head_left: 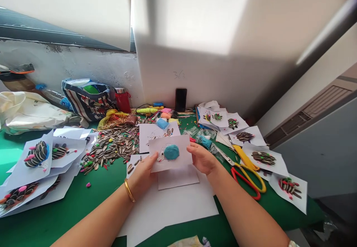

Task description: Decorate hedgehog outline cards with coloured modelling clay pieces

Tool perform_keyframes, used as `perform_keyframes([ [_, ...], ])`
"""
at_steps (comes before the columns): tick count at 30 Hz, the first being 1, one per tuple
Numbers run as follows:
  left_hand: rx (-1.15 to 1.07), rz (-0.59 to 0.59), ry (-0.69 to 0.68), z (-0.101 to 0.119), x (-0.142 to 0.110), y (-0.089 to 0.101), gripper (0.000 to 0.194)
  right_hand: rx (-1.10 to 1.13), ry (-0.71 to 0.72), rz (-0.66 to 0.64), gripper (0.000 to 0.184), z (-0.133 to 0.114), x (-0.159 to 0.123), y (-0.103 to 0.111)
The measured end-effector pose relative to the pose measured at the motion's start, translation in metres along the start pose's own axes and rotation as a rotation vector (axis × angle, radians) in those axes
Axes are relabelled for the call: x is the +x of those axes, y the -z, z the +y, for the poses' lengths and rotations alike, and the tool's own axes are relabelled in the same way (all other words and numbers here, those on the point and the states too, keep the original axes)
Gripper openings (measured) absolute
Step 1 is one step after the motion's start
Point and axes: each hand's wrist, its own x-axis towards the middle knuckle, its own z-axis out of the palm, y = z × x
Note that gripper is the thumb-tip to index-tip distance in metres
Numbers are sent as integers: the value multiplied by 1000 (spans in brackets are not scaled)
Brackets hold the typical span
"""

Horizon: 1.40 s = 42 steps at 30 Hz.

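Note:
Between my two hands I hold up a white paper card [156, 165] with a drawn outline, its body covered by a flattened patch of blue clay [171, 152]. My left hand [144, 172], with a gold bangle at the wrist, pinches the card's left edge. At the opposite edge, my right hand [203, 158] grips it with thumb and fingers. Below the card lie a smaller blank paper [178, 180] and large white sheets [167, 206]. Sunflower seeds [117, 143] are heaped left of the card, with a few on a paper near my left hand.
Finished seed-and-clay pictures lie on the left [39, 158] and right [263, 158]. Two pairs of scissors [248, 180] rest right of my hand. A phone [180, 99], red bottle [122, 100] and striped bag [86, 98] stand along the wall. A blue clay block [162, 123] sits behind the card.

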Motion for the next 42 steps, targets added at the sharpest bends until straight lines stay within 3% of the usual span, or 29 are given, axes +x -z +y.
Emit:
perform_keyframes([
  [6, 67, -42, -16, -3, -3, -5, 45, -50, 0, 51, 58, 12, 7, -5],
  [19, -8, -47, -26, 0, -1, -6, 40, -68, -32, 103, 58, 15, 8, -3],
  [27, -31, -44, -19, -1, 2, -2, 39, -91, -8, 61, 62, 12, 6, -10],
  [32, -54, -25, -9, -1, 3, -1, 36, -122, -33, 31, 62, 13, 5, -3],
  [37, -53, -24, -8, -2, 4, 0, 34, -130, -62, 93, 53, 16, 8, -1],
  [42, -69, -17, 5, -1, 2, -3, 39, -115, -6, 120, 60, 21, 11, -6],
])
